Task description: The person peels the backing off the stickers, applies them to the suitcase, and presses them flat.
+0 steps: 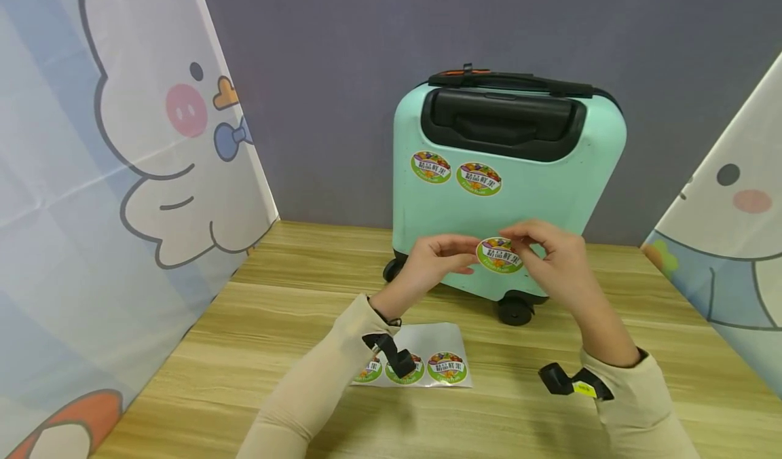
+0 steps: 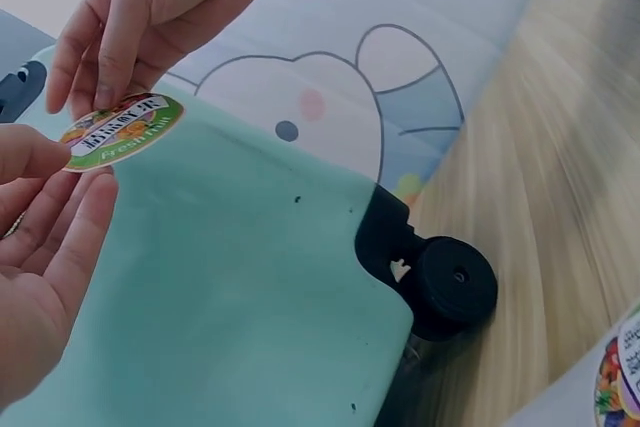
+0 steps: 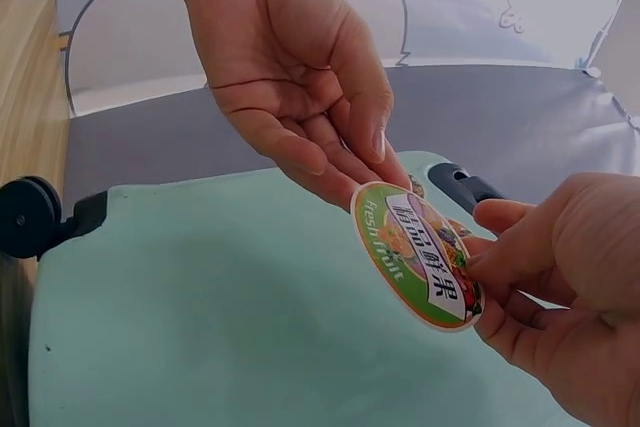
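Note:
My right hand pinches the upper right edge of an oval fruit sticker between thumb and fingers. The sticker has a green border, fruit pictures and "Fresh Fruit" lettering. At its left edge is my left hand; in the right wrist view its fingertips meet the edge while the thumb stays apart. Both hands are in front of a mint-green suitcase. Two similar stickers, a left one and a right one, are on the suitcase's upper left front.
A white sticker sheet lies on the wooden table below my hands, with several fruit stickers along its near edge; my left sleeve partly covers it. The suitcase stands on black wheels against a grey backdrop. Cartoon-printed cloths flank the table.

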{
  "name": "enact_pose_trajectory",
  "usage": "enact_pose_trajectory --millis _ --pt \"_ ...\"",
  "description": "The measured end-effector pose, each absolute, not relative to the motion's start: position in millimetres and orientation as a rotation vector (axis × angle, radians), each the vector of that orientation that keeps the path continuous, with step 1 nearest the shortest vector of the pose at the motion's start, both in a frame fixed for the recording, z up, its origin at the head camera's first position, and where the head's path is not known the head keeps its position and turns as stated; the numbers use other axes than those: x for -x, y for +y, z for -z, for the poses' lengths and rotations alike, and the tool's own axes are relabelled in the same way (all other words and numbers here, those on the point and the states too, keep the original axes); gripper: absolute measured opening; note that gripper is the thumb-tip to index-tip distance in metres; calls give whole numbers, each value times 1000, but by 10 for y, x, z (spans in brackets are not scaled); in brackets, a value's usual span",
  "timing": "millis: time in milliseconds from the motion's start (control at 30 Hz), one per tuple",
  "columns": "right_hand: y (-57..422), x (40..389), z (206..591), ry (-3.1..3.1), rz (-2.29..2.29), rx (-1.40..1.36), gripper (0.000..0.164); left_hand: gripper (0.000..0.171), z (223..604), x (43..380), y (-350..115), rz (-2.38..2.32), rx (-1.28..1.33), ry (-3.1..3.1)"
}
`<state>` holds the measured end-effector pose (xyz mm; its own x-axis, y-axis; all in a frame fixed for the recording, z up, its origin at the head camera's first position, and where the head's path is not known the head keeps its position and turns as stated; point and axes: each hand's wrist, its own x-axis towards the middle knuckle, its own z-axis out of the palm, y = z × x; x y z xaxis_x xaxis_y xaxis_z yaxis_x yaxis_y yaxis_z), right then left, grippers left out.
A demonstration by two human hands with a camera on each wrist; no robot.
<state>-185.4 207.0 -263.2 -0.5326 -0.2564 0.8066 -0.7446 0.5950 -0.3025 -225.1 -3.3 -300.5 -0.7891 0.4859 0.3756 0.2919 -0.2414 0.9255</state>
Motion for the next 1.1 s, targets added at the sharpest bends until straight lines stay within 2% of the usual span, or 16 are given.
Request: enact_pose_trajectory --millis 433,1100 --pt "2107 1871 2560 -2013 -660 -756 27 39 2917 2266 31 -2151 -968 1760" --pt "2116 1954 2489 -1864 -646 -749 23 53 2825 2296 122 -2177 -1007 1677"
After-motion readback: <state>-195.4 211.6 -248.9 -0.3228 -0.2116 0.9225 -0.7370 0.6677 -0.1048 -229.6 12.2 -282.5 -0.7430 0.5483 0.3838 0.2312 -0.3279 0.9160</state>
